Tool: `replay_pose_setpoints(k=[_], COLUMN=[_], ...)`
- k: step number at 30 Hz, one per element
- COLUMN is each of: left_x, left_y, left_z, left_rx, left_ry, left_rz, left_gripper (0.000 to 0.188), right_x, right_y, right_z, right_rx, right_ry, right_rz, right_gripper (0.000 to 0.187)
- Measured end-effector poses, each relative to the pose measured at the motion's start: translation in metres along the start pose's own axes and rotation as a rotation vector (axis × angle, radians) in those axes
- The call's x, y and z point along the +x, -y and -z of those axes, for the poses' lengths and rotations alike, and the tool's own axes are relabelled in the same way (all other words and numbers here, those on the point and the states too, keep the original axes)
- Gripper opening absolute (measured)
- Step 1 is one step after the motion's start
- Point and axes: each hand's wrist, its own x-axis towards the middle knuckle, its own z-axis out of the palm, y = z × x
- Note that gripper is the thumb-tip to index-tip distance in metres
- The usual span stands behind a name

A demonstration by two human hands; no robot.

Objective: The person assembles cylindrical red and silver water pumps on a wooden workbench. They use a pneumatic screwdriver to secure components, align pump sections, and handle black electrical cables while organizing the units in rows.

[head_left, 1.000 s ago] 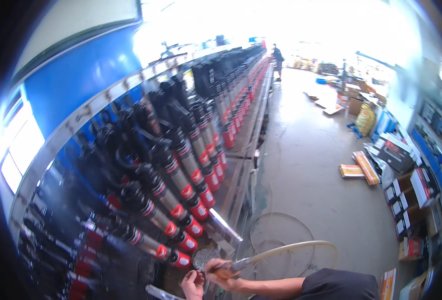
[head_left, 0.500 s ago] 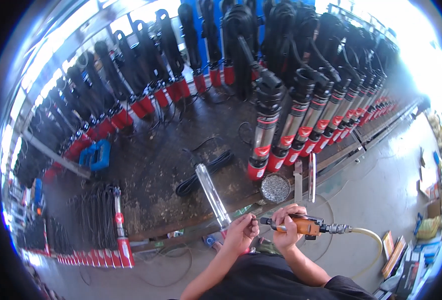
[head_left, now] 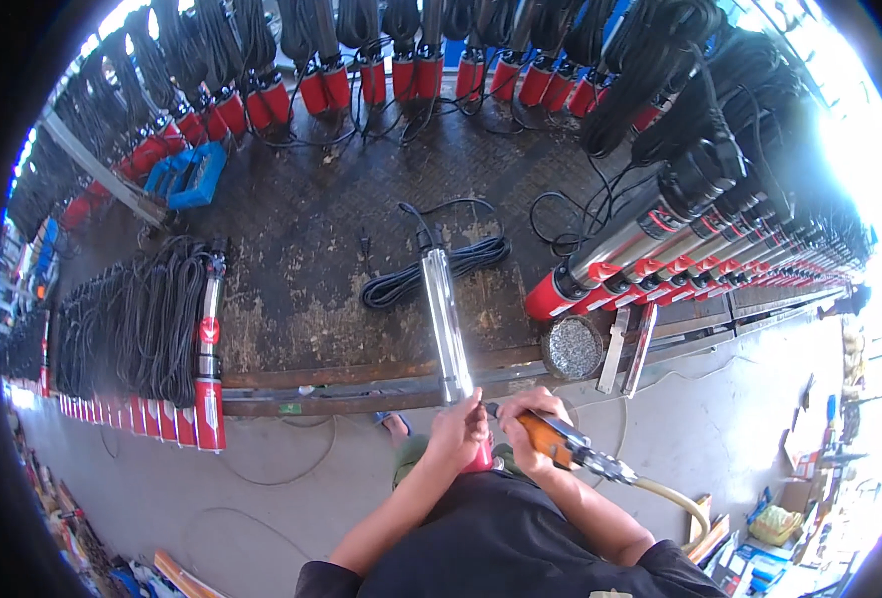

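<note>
A silver pump tube [head_left: 443, 324] with a red lower end lies across the bench's near edge, its red end close to my body. My left hand [head_left: 458, 436] is closed at that end, fingertips pinched by the tool's tip. What they hold is hidden. My right hand [head_left: 531, 427] grips an orange air screwdriver [head_left: 553, 441], its dark tip pointing left at my left fingers. A pale air hose [head_left: 678, 496] runs from its metal coupling. A black cable coil [head_left: 391, 291] lies beside the tube's far end.
A round dish [head_left: 547, 351] of small metal pieces sits at the bench's near edge beside two metal strips [head_left: 614, 351]. Red-ended pumps [head_left: 600, 264] lean in a row at right; more line the back and left. A blue holder [head_left: 194, 177] stands at back left.
The air screwdriver has come down and left, its tip now close to the tube's red end. My left hand has moved down onto that end. The view has shifted.
</note>
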Motion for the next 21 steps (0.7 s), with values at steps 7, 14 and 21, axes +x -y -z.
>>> replay_pose_setpoints(k=[7,14,21], left_x=[0.045,0.044,0.036], left_y=[-0.02,-0.029,-0.027], left_z=[0.026,0.041,0.063], left_rx=[-0.095,0.175,0.216], left_ry=[-0.053,-0.256,-0.331], left_rz=[-0.006,-0.242,-0.54], left_gripper=[0.018,0.017,0.016], right_x=[0.006,0.013,0.012], right_y=[-0.075,-0.097,-0.097], right_z=[-0.031,-0.037,-0.035], right_rx=[0.027,0.201,0.081], right_ry=[-0.088,-0.103,-0.034], right_rz=[-0.174,-0.269,-0.225], right_gripper=[0.018,0.02,0.015])
